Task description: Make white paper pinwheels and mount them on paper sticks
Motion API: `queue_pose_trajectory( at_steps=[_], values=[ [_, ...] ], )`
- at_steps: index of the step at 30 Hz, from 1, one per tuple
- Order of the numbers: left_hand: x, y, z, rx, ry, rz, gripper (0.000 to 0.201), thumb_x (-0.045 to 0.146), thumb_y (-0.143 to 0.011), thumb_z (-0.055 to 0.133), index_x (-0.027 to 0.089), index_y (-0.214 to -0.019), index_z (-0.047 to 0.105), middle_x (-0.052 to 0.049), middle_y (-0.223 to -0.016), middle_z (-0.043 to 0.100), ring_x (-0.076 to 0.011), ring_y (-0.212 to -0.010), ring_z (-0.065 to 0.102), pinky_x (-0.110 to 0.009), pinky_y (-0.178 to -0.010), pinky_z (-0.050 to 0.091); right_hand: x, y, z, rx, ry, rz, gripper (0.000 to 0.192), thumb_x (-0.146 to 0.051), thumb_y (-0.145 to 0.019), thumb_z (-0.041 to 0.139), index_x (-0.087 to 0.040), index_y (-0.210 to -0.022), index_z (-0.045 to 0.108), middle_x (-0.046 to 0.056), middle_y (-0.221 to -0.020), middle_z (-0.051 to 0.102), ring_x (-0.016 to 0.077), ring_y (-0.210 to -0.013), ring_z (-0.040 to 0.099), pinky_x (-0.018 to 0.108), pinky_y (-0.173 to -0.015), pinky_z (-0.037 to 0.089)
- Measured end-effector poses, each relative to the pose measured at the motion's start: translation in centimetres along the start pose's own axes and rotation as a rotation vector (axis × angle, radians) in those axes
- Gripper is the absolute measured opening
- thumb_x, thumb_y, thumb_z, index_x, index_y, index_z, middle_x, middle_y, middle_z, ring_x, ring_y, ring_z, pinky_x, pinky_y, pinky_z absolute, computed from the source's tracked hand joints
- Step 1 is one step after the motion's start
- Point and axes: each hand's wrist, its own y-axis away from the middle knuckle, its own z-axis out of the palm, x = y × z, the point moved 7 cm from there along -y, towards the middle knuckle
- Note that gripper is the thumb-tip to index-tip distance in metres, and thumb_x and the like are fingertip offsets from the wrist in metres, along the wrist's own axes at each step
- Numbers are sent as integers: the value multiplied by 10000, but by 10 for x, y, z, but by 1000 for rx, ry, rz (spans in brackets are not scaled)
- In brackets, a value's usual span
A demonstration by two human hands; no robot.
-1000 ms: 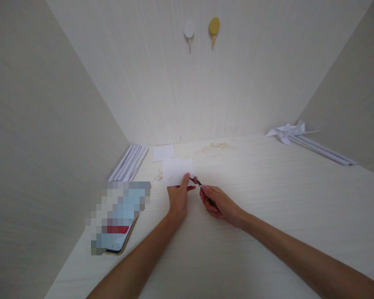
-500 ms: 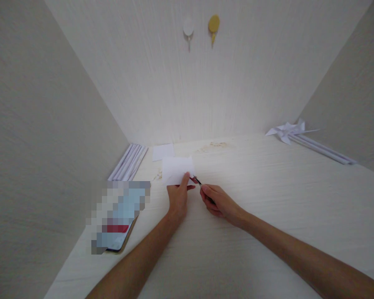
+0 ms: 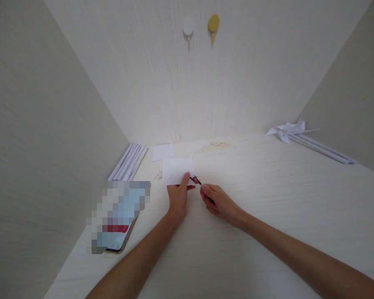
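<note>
A white square of paper point(image 3: 176, 169) is pinched in my left hand point(image 3: 177, 197), with the thumb on top and the fingers underneath. My right hand point(image 3: 220, 201) is closed around small scissors point(image 3: 198, 181) with dark blades. The handles are mostly hidden by my fingers. The blade tips meet the lower right corner of the paper, close to my left thumb. Another white paper sheet point(image 3: 163, 152) lies flat just behind the held one.
Several rolled paper sticks point(image 3: 129, 162) lie at the back left. Nearer me on the left is a phone point(image 3: 121, 236), partly blurred. A paper pinwheel point(image 3: 286, 131) with paper sticks point(image 3: 324, 149) rests at the right. Yellow point(image 3: 213, 23) and white point(image 3: 188, 27) hooks are on the back wall.
My right-hand fingers have shifted slightly around the scissors, and the blades look a little slimmer. The paper and my left hand have stayed nearly still.
</note>
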Motion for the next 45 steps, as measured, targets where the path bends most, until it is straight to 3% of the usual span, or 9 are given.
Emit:
queue_pose_trajectory(
  at_steps=[10, 17, 21, 26, 30, 37, 45],
  values=[
    [0, 0, -1, 14, -22, -7, 223, 318, -581, 646, 132, -693, 594, -14, -629, 624, -121, -558, 585, -207, -457, 435, -1, 0, -3, 59, 18, 20, 308, -385, -749, 452, -177, -534, 382, -113, -345, 282, 9, -275, 181, 154, -266, 120],
    [4, -1, -3, 46, 53, -4, 220, 289, -567, 650, 155, -723, 573, 9, -628, 607, -106, -560, 578, -188, -454, 402, -1, 0, -1, 36, 41, -53, 349, -448, -763, 431, -178, -549, 380, -111, -339, 286, 14, -269, 193, 158, -266, 129],
    [2, 2, 0, 16, 58, -38, 269, 279, -534, 678, 171, -761, 584, 2, -709, 618, -106, -608, 568, -196, -484, 410, -7, 5, -5, 108, 13, -148, 305, -441, -748, 483, -190, -625, 361, -119, -367, 316, 18, -280, 233, 154, -278, 147],
    [-2, 7, 9, -114, 10, -22, 197, 285, -527, 688, 173, -636, 568, 5, -633, 590, -119, -620, 545, -218, -530, 420, -5, 4, -15, 251, -11, -111, 343, -359, -619, 649, -200, -798, 404, -148, -349, 335, 24, -273, 231, 150, -281, 139],
    [-5, 10, 17, -221, -4, -38, 193, 288, -533, 687, 165, -532, 539, 10, -549, 553, -120, -598, 534, -220, -521, 411, -6, 3, -17, 290, -45, -120, 315, -339, -576, 671, -180, -648, 408, -132, -326, 329, 12, -272, 217, 159, -277, 122],
    [-2, 6, 7, -77, 65, -93, 233, 281, -498, 706, 128, -622, 580, -14, -602, 594, -90, -514, 505, -198, -443, 355, -4, 4, -19, 338, -189, -95, 342, -282, -517, 692, -187, -577, 369, -139, -330, 307, -1, -254, 211, 154, -263, 112],
    [-5, 5, 12, -160, 102, -132, 166, 249, -511, 688, 126, -556, 586, 14, -538, 568, -65, -461, 468, -180, -409, 332, -5, 4, -31, 420, -460, -169, 264, -239, -565, 661, -192, -628, 409, -150, -314, 257, -2, -238, 176, 141, -262, 85]
  ],
)
